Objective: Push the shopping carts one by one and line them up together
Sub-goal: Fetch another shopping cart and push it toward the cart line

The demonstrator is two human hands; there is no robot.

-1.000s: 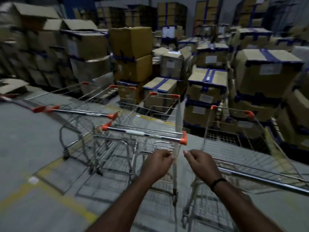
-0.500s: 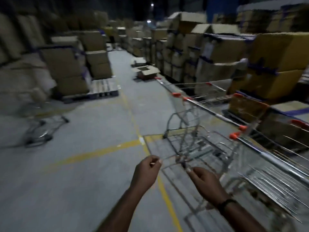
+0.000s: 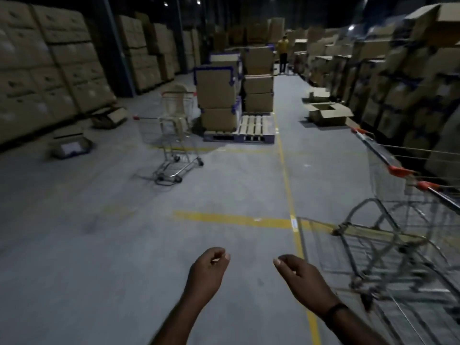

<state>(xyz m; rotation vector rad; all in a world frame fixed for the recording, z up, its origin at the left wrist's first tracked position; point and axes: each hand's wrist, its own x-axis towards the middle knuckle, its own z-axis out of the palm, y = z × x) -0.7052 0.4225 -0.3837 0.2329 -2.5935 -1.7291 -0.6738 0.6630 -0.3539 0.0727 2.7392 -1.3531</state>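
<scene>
A row of wire shopping carts [image 3: 408,220] with orange handle ends stands along the right edge, nested together. One lone cart [image 3: 174,135] stands apart on the grey floor at the left middle, near a pallet. My left hand [image 3: 209,270] and my right hand [image 3: 301,277] hang in front of me at the bottom centre, fingers loosely curled, holding nothing. Neither hand touches a cart.
Stacked cardboard boxes line both sides of the aisle. A pallet [image 3: 251,128] with boxes stands mid-aisle behind the lone cart. Loose boxes [image 3: 326,113] lie on the floor right and left. A person [image 3: 283,54] stands far down the aisle. Yellow floor lines [image 3: 231,219] cross ahead.
My view has swung left, from the carts close in front to the open aisle. Both hands have come off the cart and now hang free.
</scene>
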